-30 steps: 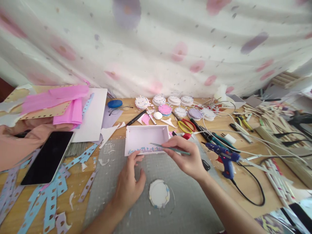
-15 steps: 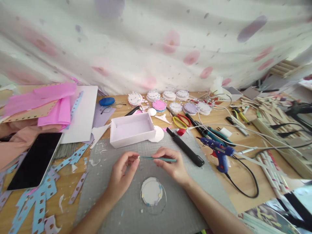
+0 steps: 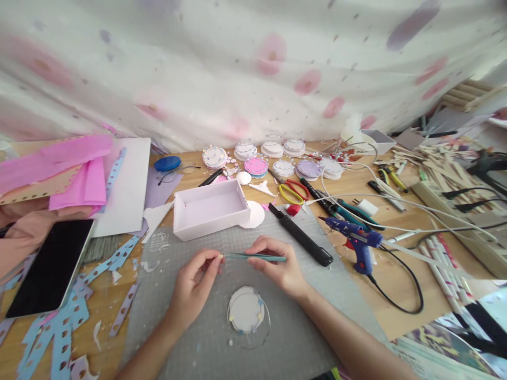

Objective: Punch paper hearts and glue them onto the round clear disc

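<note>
My right hand (image 3: 277, 266) pinches green tweezers (image 3: 253, 257) that point left over the grey cutting mat (image 3: 190, 338). My left hand (image 3: 196, 282) has its thumb and fingers pinched at the tweezers' tip, on a tiny pale piece I cannot make out. Just below both hands lies a white paper disc (image 3: 246, 311) with small coloured dots on its rim, under a clear round cover. A shallow white box (image 3: 209, 208) sits beyond the hands at the mat's far edge.
A black craft knife (image 3: 303, 236) and a blue glue gun (image 3: 356, 243) with its cord lie to the right. Scissors (image 3: 291, 191), decorated discs (image 3: 255, 158), pliers and cables crowd the back. A phone (image 3: 49, 264), blue punched strips and pink paper lie left.
The hands came back from the white box toward me and now meet over the mat above the disc. The view shifted so the box and table sit a little further left.
</note>
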Demonstrator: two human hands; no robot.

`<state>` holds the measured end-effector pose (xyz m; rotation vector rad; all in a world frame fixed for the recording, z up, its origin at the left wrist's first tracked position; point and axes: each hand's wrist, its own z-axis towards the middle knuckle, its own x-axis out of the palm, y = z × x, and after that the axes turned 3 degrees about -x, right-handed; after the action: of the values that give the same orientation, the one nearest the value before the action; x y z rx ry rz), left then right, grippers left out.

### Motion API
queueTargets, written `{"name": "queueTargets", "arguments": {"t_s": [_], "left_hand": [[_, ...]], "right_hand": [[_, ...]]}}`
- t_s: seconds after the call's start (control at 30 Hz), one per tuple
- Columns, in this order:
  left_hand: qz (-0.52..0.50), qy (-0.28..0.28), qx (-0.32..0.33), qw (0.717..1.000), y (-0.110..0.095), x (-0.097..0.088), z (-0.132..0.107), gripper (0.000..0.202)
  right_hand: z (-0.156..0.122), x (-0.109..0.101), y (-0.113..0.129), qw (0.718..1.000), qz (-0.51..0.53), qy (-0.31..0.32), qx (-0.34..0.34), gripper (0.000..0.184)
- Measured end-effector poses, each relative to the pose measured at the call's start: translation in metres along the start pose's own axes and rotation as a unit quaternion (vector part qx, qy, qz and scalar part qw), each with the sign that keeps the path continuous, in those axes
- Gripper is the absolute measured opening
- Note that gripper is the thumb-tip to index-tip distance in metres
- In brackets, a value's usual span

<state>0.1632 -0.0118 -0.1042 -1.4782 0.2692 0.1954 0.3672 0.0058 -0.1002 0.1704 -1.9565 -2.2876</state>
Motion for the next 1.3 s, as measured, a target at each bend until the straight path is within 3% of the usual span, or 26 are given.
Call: {"name": "queueTargets", "arguments": {"t_s": [0.47,0.6,0.77,0.87,0.97,1.1,1.17,1.23,1.3], "left_hand": [[0.002,0.016,0.010,1.000,-0.003,-0.001,0.001,0.015],[-0.005,0.015,-0.004,1.000,0.001,-0.001,0.000,0.017],[-0.024,0.031,-0.026,0.999,-0.007,-0.001,-0.002,0.021],[-0.038,0.040,-0.043,0.998,-0.023,-0.001,-0.004,0.025],[-0.050,0.048,-0.059,0.996,-0.037,0.001,-0.008,0.034],[-0.067,0.029,-0.092,0.993,-0.042,0.007,-0.014,0.037],[-0.073,0.016,-0.097,0.992,-0.042,0.009,-0.017,0.037],[-0.073,0.003,-0.094,0.993,-0.043,0.008,-0.019,0.036],[-0.072,-0.012,-0.089,0.993,-0.044,0.003,-0.020,0.033]], "right_hand": [[0.000,0.001,-0.002,0.999,0.032,0.005,0.031,0.015],[0.000,-0.001,-0.001,1.000,0.005,-0.004,-0.006,0.015],[-0.002,-0.001,0.007,0.993,-0.060,-0.024,-0.102,0.006],[-0.006,0.006,0.016,0.967,-0.138,0.011,-0.214,0.010],[-0.010,0.015,0.024,0.899,-0.257,0.067,-0.347,0.023],[-0.016,0.021,0.035,0.826,-0.367,0.106,-0.415,0.026],[-0.022,0.020,0.041,0.818,-0.383,0.123,-0.410,0.030],[-0.033,0.014,0.045,0.833,-0.375,0.120,-0.388,0.035],[-0.049,0.000,0.044,0.861,-0.350,0.046,-0.365,0.038]]}}
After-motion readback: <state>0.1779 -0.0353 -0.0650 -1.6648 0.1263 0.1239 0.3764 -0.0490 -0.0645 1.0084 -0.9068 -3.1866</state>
